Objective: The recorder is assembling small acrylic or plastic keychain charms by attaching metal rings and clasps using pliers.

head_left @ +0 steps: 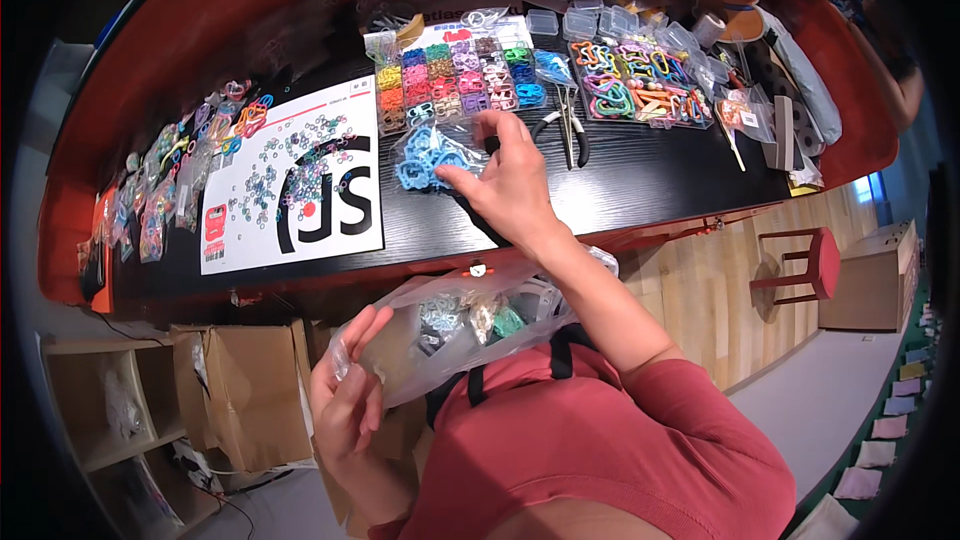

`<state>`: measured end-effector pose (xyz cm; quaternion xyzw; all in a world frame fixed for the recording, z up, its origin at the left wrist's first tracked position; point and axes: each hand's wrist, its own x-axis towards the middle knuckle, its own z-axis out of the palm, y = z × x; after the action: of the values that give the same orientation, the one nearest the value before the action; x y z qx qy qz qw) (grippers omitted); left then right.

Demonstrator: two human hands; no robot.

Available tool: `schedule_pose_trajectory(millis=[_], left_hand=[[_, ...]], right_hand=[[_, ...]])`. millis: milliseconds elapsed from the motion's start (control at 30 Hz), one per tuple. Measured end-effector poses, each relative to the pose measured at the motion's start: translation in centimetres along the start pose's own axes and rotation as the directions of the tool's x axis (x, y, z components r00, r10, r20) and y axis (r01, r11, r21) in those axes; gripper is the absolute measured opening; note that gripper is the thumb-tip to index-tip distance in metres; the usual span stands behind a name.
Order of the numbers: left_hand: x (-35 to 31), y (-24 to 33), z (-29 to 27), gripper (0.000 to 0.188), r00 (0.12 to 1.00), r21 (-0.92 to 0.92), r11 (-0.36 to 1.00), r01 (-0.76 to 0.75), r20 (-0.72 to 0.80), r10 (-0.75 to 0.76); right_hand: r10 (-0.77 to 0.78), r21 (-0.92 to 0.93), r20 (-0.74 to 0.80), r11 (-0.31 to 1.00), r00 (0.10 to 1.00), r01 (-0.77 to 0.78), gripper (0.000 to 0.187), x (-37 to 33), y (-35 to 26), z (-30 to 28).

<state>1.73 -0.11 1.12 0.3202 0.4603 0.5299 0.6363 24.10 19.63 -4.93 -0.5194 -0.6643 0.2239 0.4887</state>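
My right hand (510,180) reaches over the table, thumb and forefinger apart, at a small clear bag of blue plastic clips (430,155). The thumb tip touches the blue heap; the other fingers are partly hidden behind the hand. Down at my lap, my left hand (345,385) is at the left rim of a large translucent plastic bag (420,370). Its fingers are loosely bent, with a crumpled bit of clear film among them. Inside the large bag lie smaller packets (480,320) of grey, gold and green pieces.
Behind the blue clips stands a compartment box of coloured clips (460,80). Pliers (570,130) and another box of colourful clasps (640,80) lie to the right. Small rings are scattered over a white board (300,180). Bagged parts (160,190) crowd the far left; a red stool (820,263) stands right.
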Motion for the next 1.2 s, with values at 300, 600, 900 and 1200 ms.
schedule_pose_trajectory(millis=[300, 600, 900, 1200], left_hand=[[-0.3, -0.1, 0.2, 0.059, 1.0, 0.003, 1.0, -0.002, 0.01, 0.002], [-0.5, 0.1, 0.0, 0.062, 0.999, -0.041, 0.999, 0.019, 0.038, -0.018], [-1.2, -0.1, 0.1, 0.055, 0.996, -0.086, 0.992, 0.091, 0.003, -0.091], [-2.3, 0.0, 0.7, 0.055, 0.992, 0.019, 0.994, 0.11, -0.056, -0.109]], right_hand=[[-0.542, -0.322, -0.03, 0.801, 0.84, 0.506, 0.04, -0.3, -0.8, -1.0], [-0.532, -0.246, 0.173, 0.791, 0.829, 0.559, 0.052, 0.1, -2.1, -0.1], [-0.476, -0.299, 0.286, 0.78, 0.832, 0.549, 0.056, -0.1, -1.5, 0.1], [-0.551, -0.236, 0.114, 0.793, 0.827, 0.561, 0.039, -0.7, -1.5, -1.1]])
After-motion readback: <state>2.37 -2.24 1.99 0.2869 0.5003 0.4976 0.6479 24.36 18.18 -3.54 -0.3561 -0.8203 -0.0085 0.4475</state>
